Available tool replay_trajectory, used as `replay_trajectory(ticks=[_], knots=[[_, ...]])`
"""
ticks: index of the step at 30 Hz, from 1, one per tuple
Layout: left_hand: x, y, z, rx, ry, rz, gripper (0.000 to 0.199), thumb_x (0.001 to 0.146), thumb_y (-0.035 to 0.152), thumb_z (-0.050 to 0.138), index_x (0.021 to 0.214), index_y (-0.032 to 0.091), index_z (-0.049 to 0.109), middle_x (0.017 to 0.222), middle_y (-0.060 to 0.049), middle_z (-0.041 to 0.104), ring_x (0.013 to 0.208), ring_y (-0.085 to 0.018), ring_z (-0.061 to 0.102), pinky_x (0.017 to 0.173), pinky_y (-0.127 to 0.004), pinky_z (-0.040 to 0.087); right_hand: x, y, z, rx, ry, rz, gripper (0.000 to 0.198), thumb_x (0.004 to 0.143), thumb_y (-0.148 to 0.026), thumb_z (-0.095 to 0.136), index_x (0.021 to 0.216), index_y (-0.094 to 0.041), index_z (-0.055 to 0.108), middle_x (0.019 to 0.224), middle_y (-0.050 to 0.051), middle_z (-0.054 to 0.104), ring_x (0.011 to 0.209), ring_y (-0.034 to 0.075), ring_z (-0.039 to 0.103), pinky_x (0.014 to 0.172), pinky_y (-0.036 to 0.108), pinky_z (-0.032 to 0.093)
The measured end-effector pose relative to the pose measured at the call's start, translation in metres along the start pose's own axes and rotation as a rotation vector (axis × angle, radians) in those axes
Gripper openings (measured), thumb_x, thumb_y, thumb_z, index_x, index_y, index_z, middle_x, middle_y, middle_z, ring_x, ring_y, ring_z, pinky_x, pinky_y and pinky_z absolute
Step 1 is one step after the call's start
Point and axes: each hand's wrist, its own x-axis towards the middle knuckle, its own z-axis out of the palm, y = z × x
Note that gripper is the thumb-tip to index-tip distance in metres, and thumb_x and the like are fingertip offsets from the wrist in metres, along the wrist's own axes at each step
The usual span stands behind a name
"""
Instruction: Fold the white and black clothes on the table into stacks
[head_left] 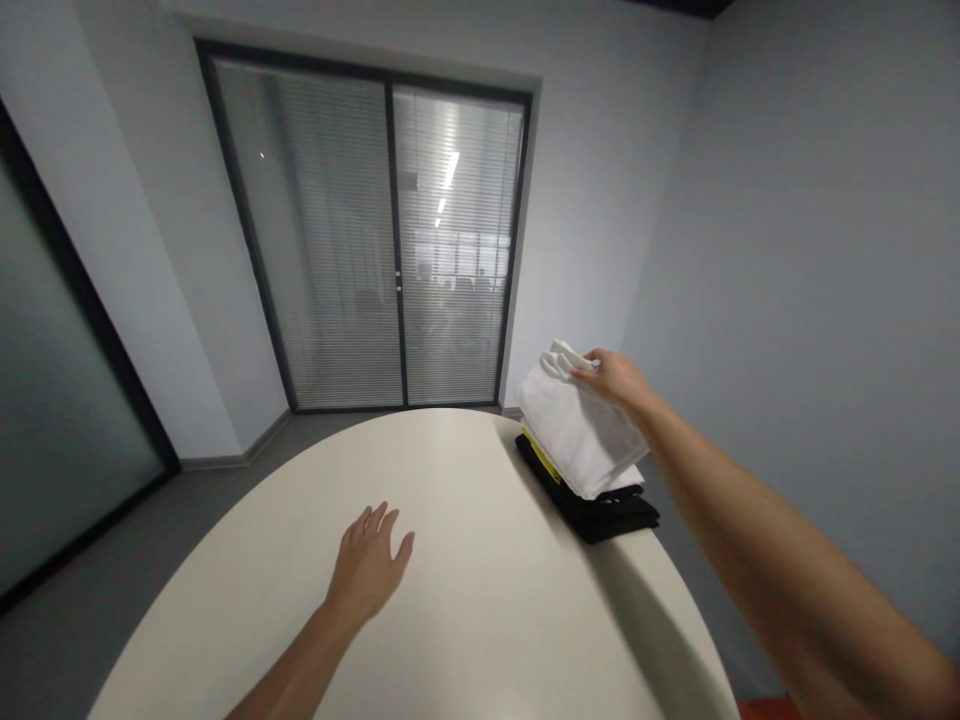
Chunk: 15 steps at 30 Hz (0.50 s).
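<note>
My right hand [616, 382] pinches the far top edge of a folded white garment [577, 425], which may be a T-shirt. The garment is tilted, its far edge raised above a stack of other folded clothes. Under it a strip of yellow cloth [541, 455] shows at the left side, and black folded clothes [600, 522] form the bottom of the stack. How many pieces lie between is hidden. My left hand [369, 565] is over the middle left of the table with its fingers spread, holding nothing.
The stack lies near the right edge of a round, cream-coloured table [465, 620]. Beyond the table are glass panels with blinds [345, 240] in a dark frame. A grey wall [810, 250] stands at the right, and a frosted glass panel [60, 380] at the left.
</note>
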Motion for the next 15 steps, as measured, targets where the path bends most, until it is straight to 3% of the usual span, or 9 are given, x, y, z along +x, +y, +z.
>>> replay_trajectory(ticks=[4, 6, 9, 15], knots=[[0.000, -0.001, 0.001, 0.005, -0.004, -0.009, 0.052, 0.097, 0.046, 0.041, 0.135, 0.014, 0.058, 0.147, -0.013, 0.052, 0.138, -0.032, 0.042, 0.113, -0.047, 0.033, -0.005, 0.035, 0.037, -0.001, -0.098, 0.058, 0.047, 0.087, -0.049, 0.064, 0.118, -0.014, 0.065, 0.110, 0.017, 0.070, 0.097, 0.026, 0.066, 0.078, 0.030, 0.046], [0.000, -0.001, 0.001, 0.001, -0.005, -0.013, 0.052, 0.097, 0.046, 0.041, 0.135, 0.014, 0.058, 0.147, -0.013, 0.051, 0.138, -0.032, 0.042, 0.113, -0.047, 0.032, -0.016, 0.057, 0.060, -0.043, -0.207, 0.153, 0.044, 0.085, -0.041, 0.067, 0.117, -0.011, 0.066, 0.111, 0.019, 0.070, 0.099, 0.026, 0.066, 0.080, 0.031, 0.047], [0.001, -0.001, 0.001, -0.004, -0.007, -0.017, 0.053, 0.097, 0.046, 0.042, 0.135, 0.014, 0.058, 0.147, -0.013, 0.051, 0.139, -0.032, 0.041, 0.113, -0.047, 0.032, -0.031, 0.083, 0.086, -0.053, -0.240, 0.199, 0.036, 0.087, -0.030, 0.064, 0.113, -0.006, 0.068, 0.108, 0.023, 0.071, 0.098, 0.028, 0.068, 0.081, 0.033, 0.048], [0.000, -0.001, 0.001, 0.002, 0.002, -0.012, 0.053, 0.097, 0.045, 0.042, 0.135, 0.013, 0.058, 0.147, -0.014, 0.052, 0.138, -0.033, 0.041, 0.113, -0.047, 0.032, -0.032, 0.100, 0.100, -0.023, -0.184, 0.175, 0.044, 0.090, -0.034, 0.061, 0.123, -0.006, 0.063, 0.115, 0.022, 0.069, 0.104, 0.029, 0.067, 0.087, 0.036, 0.050]])
